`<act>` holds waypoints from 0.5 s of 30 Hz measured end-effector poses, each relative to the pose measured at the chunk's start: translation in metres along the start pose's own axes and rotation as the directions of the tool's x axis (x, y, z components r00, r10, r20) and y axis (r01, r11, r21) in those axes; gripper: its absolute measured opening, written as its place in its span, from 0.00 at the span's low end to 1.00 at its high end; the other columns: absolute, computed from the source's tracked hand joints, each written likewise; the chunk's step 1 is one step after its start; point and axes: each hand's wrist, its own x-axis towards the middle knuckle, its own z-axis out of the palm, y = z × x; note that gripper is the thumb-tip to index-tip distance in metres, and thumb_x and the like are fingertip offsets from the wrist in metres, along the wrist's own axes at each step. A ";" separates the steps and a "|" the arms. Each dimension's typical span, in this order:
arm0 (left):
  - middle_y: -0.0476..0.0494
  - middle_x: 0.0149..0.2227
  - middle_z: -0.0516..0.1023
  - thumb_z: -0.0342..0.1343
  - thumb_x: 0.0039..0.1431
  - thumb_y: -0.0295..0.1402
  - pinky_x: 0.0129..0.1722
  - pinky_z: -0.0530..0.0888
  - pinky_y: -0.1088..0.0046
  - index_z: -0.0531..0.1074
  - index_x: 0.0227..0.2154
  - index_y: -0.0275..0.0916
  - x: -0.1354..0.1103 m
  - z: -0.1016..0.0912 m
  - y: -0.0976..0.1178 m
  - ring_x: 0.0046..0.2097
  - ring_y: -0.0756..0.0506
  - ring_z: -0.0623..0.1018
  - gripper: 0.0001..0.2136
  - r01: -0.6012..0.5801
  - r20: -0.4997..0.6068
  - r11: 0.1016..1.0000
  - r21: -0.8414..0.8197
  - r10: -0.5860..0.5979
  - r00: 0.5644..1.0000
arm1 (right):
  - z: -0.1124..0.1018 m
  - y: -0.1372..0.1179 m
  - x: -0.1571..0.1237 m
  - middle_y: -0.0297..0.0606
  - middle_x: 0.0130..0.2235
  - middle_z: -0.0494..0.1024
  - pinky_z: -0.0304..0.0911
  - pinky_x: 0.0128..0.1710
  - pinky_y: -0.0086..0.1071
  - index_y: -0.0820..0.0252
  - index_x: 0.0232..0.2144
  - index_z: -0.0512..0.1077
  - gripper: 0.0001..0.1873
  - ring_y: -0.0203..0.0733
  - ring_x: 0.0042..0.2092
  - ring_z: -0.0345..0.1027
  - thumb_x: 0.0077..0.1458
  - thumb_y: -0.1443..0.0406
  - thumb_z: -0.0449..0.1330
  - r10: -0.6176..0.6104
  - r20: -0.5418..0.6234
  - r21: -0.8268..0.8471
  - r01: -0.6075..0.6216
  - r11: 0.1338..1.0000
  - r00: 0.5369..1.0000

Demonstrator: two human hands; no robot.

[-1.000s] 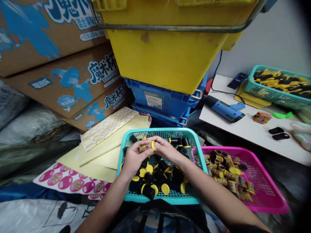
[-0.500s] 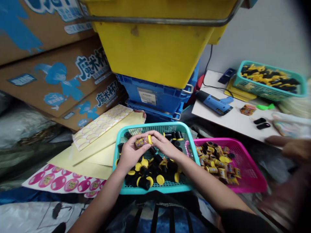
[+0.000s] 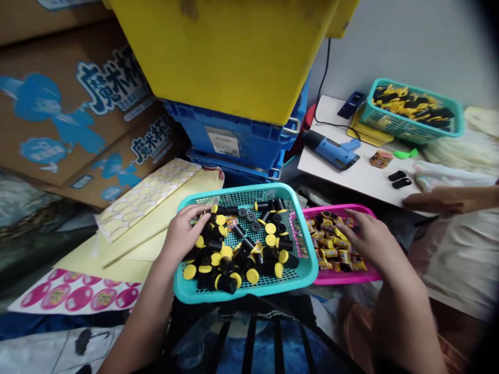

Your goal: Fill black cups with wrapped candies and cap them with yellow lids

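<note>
My left hand (image 3: pixel 184 231) reaches over the left rim of a teal basket (image 3: pixel 307 259), thumb and fingers apart beside the small black canisters (image 3: pixel 234 262) with yellow caps. Nothing shows in its grasp, though its fingertips are close to the canisters at the back left. Over the right part of a pink basket (image 3: pixel 364 279) is my right hand (image 3: pixel 368 239), its fingers spread and nothing held. Below its fingertips lie many small canisters with colourful wrappers (image 3: pixel 331 253). Black rings (image 3: pixel 255 227) lie loose among the plain canisters.
Left lie yellow sheets (image 3: pixel 140 234) and a pink sticker sheet (image 3: pixel 80 296), near cardboard boxes (image 3: pixel 78 104). A yellow bin (image 3: pixel 222 62) stands on blue crates (image 3: pixel 234 136). A white table (image 3: pixel 346 182) bears a heat gun (image 3: pixel 331 150) and another teal basket (image 3: pixel 424 127). Another person's arm (image 3: pixel 448 200) is at right.
The wrapped canister that both hands held has left them. My right hand has moved right over the pink basket; my left hand has moved to the teal basket's left side. The view has shifted.
</note>
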 end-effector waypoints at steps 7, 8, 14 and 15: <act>0.37 0.47 0.76 0.51 0.59 0.37 0.53 0.67 0.55 0.76 0.43 0.38 -0.002 0.012 -0.011 0.51 0.36 0.70 0.14 -0.129 0.187 0.949 0.288 0.076 0.979 | 0.065 -0.166 0.009 0.47 0.37 0.79 0.67 0.38 0.40 0.60 0.38 0.74 0.16 0.51 0.40 0.73 0.60 0.56 0.53 -0.432 0.418 0.067 0.447 0.892 0.799; 0.36 0.49 0.76 0.51 0.59 0.36 0.53 0.67 0.54 0.76 0.44 0.37 -0.002 0.013 -0.012 0.52 0.35 0.70 0.15 -0.141 0.204 0.938 0.316 0.078 0.976 | 0.078 -0.185 0.008 0.48 0.36 0.79 0.68 0.36 0.39 0.62 0.40 0.73 0.16 0.51 0.39 0.74 0.60 0.57 0.53 -0.438 0.479 0.014 0.493 0.870 0.761; 0.38 0.45 0.78 0.48 0.61 0.33 0.48 0.70 0.60 0.74 0.47 0.40 0.005 0.013 -0.021 0.47 0.37 0.74 0.15 -0.165 0.271 0.918 0.360 0.066 0.960 | 0.134 -0.223 0.009 0.55 0.44 0.74 0.68 0.34 0.37 0.69 0.47 0.65 0.15 0.51 0.42 0.72 0.60 0.73 0.46 -0.446 0.473 -0.095 0.547 0.832 0.760; 0.39 0.45 0.77 0.49 0.60 0.33 0.47 0.70 0.60 0.74 0.46 0.40 0.007 0.014 -0.022 0.47 0.38 0.74 0.14 -0.163 0.274 0.913 0.375 0.059 0.960 | 0.139 -0.222 0.009 0.56 0.45 0.73 0.68 0.34 0.37 0.69 0.47 0.65 0.15 0.50 0.43 0.72 0.59 0.74 0.45 -0.441 0.469 -0.106 0.545 0.832 0.765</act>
